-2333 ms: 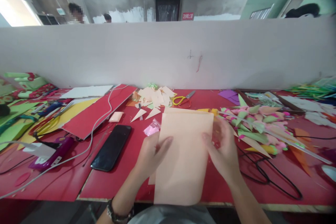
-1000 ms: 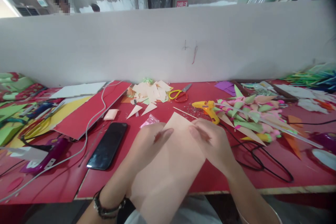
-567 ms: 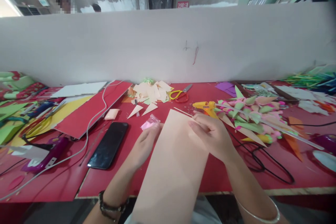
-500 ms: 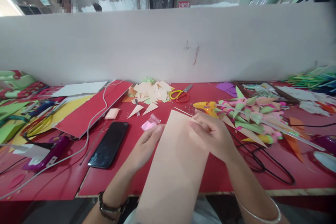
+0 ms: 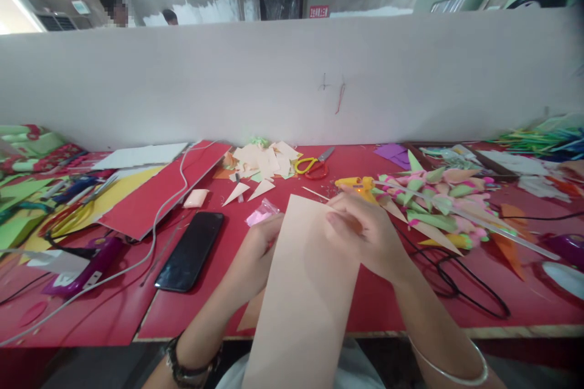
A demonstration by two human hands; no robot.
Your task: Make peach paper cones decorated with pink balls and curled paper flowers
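Observation:
A long peach craft sheet (image 5: 305, 292), paper or thin foam, slants down from the middle of the table over my lap. My right hand (image 5: 360, 228) pinches its upper right edge, thumb on the front face. At the left edge, my left hand (image 5: 260, 249) is curled against the sheet, its fingertips hidden behind it. Below that hand a second, darker peach layer shows behind the front one. Just past the sheet's top lies a thin stick (image 5: 314, 193). A yellow glue gun (image 5: 353, 185) rests beyond my right hand, and a small pink plastic packet (image 5: 261, 213) beyond my left.
A black phone (image 5: 190, 252) and a purple power strip (image 5: 91, 267) with a white cable lie left. Scissors (image 5: 314, 165) and a pile of peach cutouts (image 5: 262, 159) are at the back. Pink-green cones (image 5: 438, 194) heap up right, near a looped black cord (image 5: 456, 282).
The front sheet's top has shifted slightly left and down. My left hand has curled further behind its edge, and a second peach layer has come into view below that hand.

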